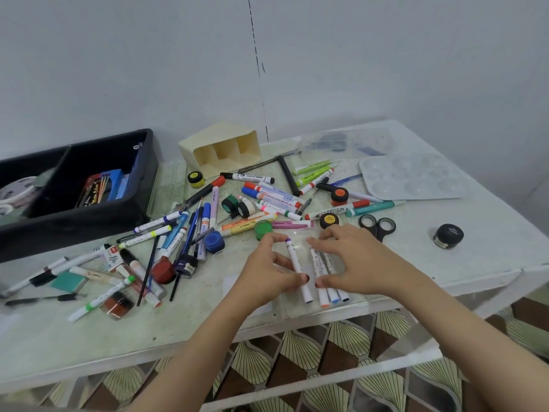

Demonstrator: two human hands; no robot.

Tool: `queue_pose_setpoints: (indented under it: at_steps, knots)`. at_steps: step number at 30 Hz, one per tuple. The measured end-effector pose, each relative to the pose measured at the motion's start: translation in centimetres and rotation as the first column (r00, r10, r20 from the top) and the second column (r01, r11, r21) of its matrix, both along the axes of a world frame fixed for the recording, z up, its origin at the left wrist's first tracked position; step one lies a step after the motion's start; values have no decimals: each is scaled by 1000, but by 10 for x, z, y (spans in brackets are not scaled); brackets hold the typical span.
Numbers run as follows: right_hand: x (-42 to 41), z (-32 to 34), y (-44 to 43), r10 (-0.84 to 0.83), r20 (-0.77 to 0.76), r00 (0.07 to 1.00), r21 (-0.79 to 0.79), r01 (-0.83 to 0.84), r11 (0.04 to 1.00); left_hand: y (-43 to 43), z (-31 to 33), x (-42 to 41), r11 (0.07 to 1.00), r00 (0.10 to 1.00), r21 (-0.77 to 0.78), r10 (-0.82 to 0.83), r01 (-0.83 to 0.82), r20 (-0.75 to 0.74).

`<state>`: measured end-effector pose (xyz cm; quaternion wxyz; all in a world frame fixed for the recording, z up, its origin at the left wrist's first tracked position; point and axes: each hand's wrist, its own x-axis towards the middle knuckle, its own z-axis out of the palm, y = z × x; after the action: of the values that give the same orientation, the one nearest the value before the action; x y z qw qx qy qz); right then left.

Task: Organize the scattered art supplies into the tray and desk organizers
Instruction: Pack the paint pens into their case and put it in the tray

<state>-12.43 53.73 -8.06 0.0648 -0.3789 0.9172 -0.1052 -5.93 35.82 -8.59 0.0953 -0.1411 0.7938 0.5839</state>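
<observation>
My left hand (269,270) pinches a white purple-capped marker (297,269) between fingertips and thumb, just above the table near its front edge. My right hand (347,257) rests over three white markers (329,288) lying side by side, their orange, blue and dark tips pointing toward me. Many markers, pens and brushes (184,230) are scattered across the table's middle and left. A black tray (89,224) sits at the far left with a pencil pack inside. A cream desk organizer (222,150) lies on its side at the back.
Small paint jars stand around: green (263,229), blue (214,240), red (162,270), black (448,235). Black scissors (377,226) lie right of my hands. A clear paint palette (410,178) and a plastic bag (344,141) sit at the back right. Tape rolls (240,206) lie mid-table.
</observation>
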Motion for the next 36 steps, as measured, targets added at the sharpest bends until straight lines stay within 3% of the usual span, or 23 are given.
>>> queue_pose_setpoints:
  at_steps: [14, 30, 36]
  knots:
    - [6, -7, 5, 69, 9, 998, 141, -69, 988, -4, -6, 1, 999, 999, -42, -17, 16, -28]
    - [8, -9, 9, 28, 146, 989, 87, -41, 995, -4, -10, 0, 1000, 999, -13, -11, 11, -41]
    - [2, -6, 7, 24, 168, 985, 115, -44, 992, -4, -11, 0, 997, 999, -77, -23, 20, -43]
